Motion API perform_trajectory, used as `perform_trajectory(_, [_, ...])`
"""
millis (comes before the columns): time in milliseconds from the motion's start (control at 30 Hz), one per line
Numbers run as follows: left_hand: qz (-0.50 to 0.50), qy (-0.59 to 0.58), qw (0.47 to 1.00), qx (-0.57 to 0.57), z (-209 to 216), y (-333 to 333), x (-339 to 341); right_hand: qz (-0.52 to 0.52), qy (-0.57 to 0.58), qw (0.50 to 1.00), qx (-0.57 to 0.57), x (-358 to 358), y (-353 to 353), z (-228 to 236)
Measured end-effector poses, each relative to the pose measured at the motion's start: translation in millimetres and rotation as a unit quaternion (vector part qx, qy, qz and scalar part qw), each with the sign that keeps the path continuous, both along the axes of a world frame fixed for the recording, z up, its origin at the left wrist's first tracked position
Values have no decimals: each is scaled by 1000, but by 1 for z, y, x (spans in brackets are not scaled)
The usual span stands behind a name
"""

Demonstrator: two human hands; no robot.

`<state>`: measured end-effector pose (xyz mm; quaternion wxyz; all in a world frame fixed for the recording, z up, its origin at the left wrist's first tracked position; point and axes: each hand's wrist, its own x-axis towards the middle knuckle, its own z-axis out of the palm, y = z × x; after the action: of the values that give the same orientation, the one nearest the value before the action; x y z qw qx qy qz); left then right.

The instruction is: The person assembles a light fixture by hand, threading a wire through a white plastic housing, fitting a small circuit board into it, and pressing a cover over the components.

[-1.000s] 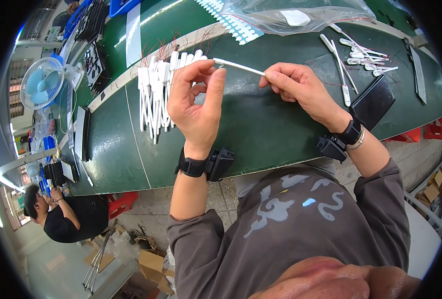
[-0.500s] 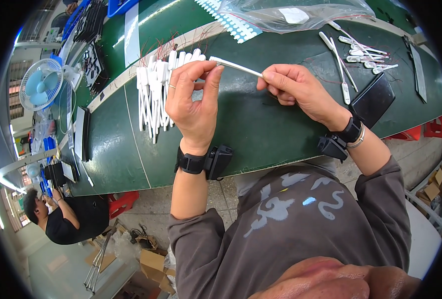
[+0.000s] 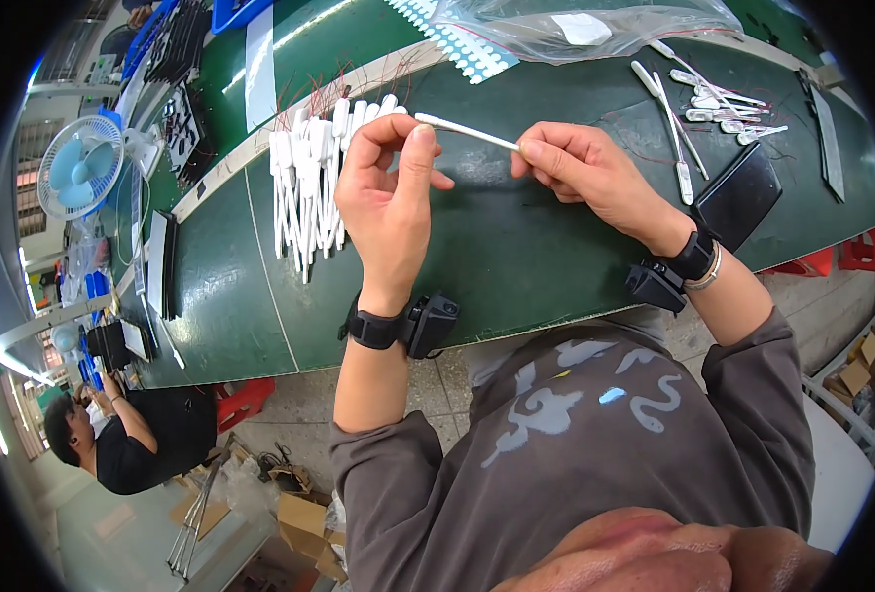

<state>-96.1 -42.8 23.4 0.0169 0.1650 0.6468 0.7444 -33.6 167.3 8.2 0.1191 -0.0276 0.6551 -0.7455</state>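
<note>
A slim white plastic rod (image 3: pixel 469 131) is held aloft between my two hands, tilted down toward the right. My right hand (image 3: pixel 595 178) pinches its right end between thumb and fingers. At the other end, the thumb and index finger of my left hand (image 3: pixel 388 192) close on the tip, while the other fingers curl loosely. Just beyond my left hand lies a dense pile of white stick-shaped pieces (image 3: pixel 304 178) with wider heads and thin red wires. Several similar wired pieces (image 3: pixel 719 104) lie scattered at the right.
A dark flat phone-like device (image 3: pixel 740 197) rests on the green table (image 3: pixel 516 257) beyond my right wrist. A clear plastic bag (image 3: pixel 645 30) and a perforated light-blue sheet (image 3: pixel 457 44) lie at the back. On the left are a fan (image 3: pixel 80 168) and a seated person (image 3: pixel 151 434).
My left hand has turned slightly, and its lower fingers have shifted to show beside the thumb. The rod has stayed nearly in place, with my right hand almost still.
</note>
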Motion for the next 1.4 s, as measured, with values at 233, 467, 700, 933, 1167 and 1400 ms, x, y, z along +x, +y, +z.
perform_trajectory(233, [52,33,998,-2,-1,-5,-5,14,-32,998,-48,0,-3,-6])
perform_trajectory(467, [-16,-27,999,23,5,-1,-3,18,-54,996,-61,0,-2,-2])
perform_trajectory(700, [-14,-36,999,19,4,0,-4,33,-60,995,-76,1,-1,0])
perform_trajectory(933, [-60,-100,989,93,-3,-9,-8,43,-40,996,-71,1,-1,-2])
perform_trajectory(1167, [-138,-119,973,138,0,-16,-12,134,-109,972,-158,1,2,4])
perform_trajectory(1400, [-91,-1,995,48,0,-15,-8,150,-168,942,-249,0,5,6])
